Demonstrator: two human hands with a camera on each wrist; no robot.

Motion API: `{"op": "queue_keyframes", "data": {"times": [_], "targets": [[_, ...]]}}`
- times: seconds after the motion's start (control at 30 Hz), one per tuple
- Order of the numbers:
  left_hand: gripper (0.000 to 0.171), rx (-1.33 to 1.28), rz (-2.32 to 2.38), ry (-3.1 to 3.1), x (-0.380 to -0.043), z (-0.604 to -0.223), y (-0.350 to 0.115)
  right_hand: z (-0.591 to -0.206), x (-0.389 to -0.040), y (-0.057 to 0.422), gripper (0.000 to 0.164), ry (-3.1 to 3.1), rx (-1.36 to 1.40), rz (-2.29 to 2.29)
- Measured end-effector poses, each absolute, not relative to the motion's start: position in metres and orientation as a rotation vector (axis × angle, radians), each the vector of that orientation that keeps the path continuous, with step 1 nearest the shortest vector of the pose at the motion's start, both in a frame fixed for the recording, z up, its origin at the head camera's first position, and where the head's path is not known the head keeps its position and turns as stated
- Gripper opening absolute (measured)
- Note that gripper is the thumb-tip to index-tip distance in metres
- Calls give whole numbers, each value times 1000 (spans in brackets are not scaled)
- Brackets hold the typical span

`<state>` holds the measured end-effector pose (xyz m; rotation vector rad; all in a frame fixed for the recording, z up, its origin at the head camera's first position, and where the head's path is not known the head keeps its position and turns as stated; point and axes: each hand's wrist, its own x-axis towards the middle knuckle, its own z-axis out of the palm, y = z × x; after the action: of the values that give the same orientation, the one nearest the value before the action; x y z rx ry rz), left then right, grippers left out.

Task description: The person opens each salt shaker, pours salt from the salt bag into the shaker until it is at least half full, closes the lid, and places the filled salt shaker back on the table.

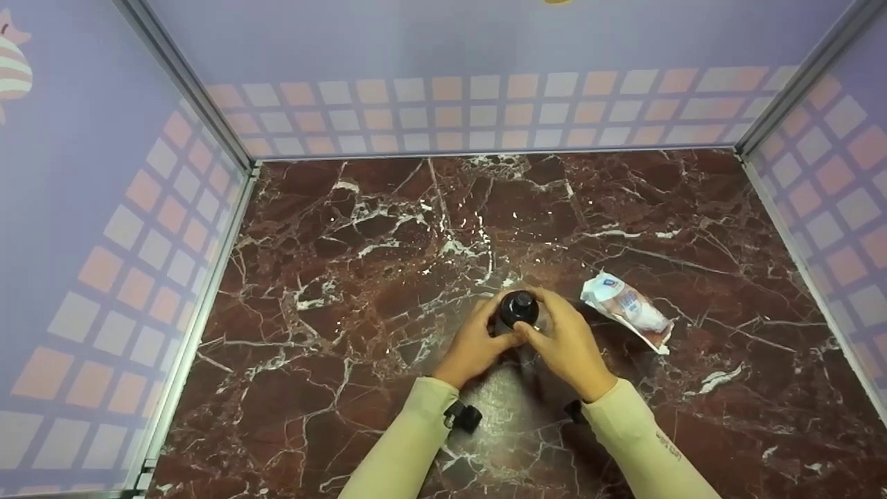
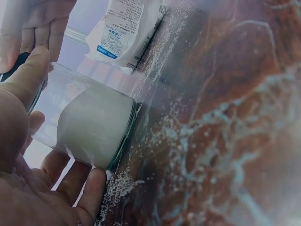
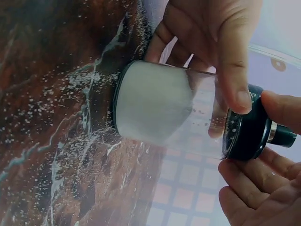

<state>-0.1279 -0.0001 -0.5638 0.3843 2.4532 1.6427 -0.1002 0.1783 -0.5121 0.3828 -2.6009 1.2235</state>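
Note:
A clear glass jar (image 3: 155,103), partly filled with white granules, stands upright on the marbled table. Its black lid (image 1: 514,315) has a small spout-like knob on top. From the left side, my left hand (image 1: 478,343) grips the jar, its fingers round the glass and its thumb near the lid. On the other side, my right hand (image 1: 563,341) holds the lid between thumb and fingers. Some right-hand fingers are hidden behind the jar in the head view. Close to the right hand lies a crumpled white packet (image 1: 629,310) with blue print.
White grains (image 2: 123,184) are scattered over the table (image 1: 388,277) around the jar and farther back. Purple walls with pale checks (image 1: 485,111) enclose the left, back and right sides. A small black device (image 1: 463,417) sits at the left wrist.

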Motion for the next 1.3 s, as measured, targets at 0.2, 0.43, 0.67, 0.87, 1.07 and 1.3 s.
{"op": "queue_keyframes", "data": {"times": [0.2, 0.43, 0.67, 0.87, 1.07, 1.3], "targets": [[80, 370, 1636, 2456, -129, -563, 3, -511, -100, 179, 54, -2569, 386, 1223], [78, 380, 1647, 2494, -131, -565, 5, -518, -102, 177, 52, -2558, 362, 1222], [79, 397, 1629, 2494, -136, -568, 4, -529, -105, 174, 51, -2530, 357, 1219], [82, 407, 1602, 2481, -143, -570, -2, -535, -110, 171, 47, -2502, 374, 1260], [83, 421, 1560, 2454, -154, -569, -10, -542, -118, 168, 49, -2480, 398, 1337], [98, 362, 1510, 2423, -160, -564, -18, -537, -125, 182, 59, -2477, 501, 1333]]}}
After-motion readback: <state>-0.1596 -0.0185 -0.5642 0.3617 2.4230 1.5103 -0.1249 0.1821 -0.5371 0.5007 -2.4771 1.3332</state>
